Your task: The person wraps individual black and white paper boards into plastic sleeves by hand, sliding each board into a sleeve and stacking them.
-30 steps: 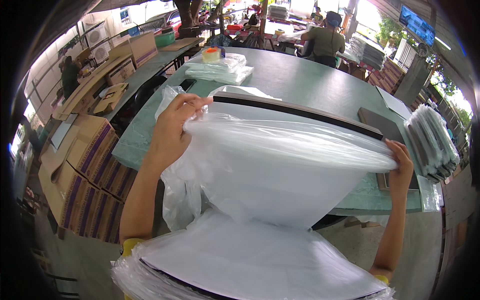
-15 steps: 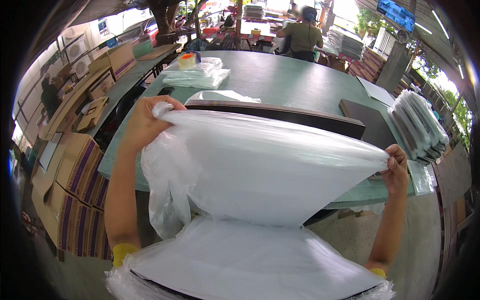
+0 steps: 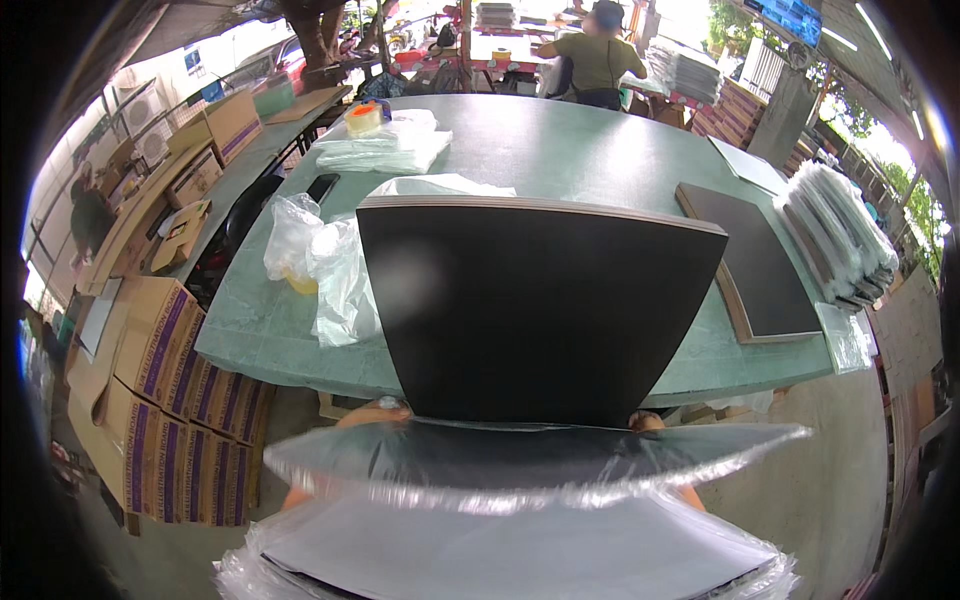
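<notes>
A thick stack of black boards [image 3: 540, 310] stands upright in front of me, against the near side of the table. My left hand [image 3: 378, 411] is at its lower left side, and my right hand [image 3: 645, 421] at its lower right side. Both appear closed on the stack, with most fingers hidden behind board and plastic. A clear plastic bag [image 3: 540, 470] spreads across my forearms just below, its crinkled edge toward me. Lower still, closest to me, lies a pale sheet-like pile [image 3: 520, 550] wrapped in plastic.
On the green table [image 3: 520, 150] lie crumpled plastic [image 3: 345, 270], a phone [image 3: 322, 187], folded bags [image 3: 385, 150] with tape rolls [image 3: 365, 119], and more black boards [image 3: 755, 265]. Wrapped packs [image 3: 835, 235] stand at the right edge. Cartons [image 3: 160, 430] are stacked left; a person [image 3: 600, 60] sits beyond.
The plastic stretched between my raised hands has come down, uncovering the black boards. Both hands have dropped from the upper corners to the stack's lower sides.
</notes>
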A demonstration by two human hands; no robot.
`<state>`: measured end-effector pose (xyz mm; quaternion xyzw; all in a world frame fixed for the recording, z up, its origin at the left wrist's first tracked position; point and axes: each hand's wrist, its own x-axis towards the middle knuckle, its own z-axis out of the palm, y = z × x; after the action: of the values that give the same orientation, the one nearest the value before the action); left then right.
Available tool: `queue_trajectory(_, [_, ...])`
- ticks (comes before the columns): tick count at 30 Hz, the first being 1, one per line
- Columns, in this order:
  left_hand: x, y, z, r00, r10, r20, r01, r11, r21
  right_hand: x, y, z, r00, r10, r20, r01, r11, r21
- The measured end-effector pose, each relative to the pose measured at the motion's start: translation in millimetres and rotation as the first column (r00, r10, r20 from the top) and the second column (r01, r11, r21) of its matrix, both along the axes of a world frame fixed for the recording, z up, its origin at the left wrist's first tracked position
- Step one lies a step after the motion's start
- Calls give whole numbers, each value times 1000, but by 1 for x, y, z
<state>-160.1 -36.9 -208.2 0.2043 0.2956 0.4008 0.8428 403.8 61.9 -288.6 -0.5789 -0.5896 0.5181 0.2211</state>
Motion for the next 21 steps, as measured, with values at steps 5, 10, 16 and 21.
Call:
queue_trajectory(5, [25,-7,-10,981,170,-93,-168,985,27,-43,-15,20,948,-303,-99,289,948,-137])
queue_trajectory(10, [33,-8,-8,970,206,-126,-203,978,43,-59,-53,136,981,-35,-192,-24,954,-298])
queue_trajectory(16, [40,-14,-10,947,261,-187,-259,965,34,-63,-54,123,984,139,-109,-165,942,-291])
queue_trajectory(21, [43,-15,-15,937,279,-210,-275,960,46,-57,-42,82,923,-366,-118,303,882,-361])
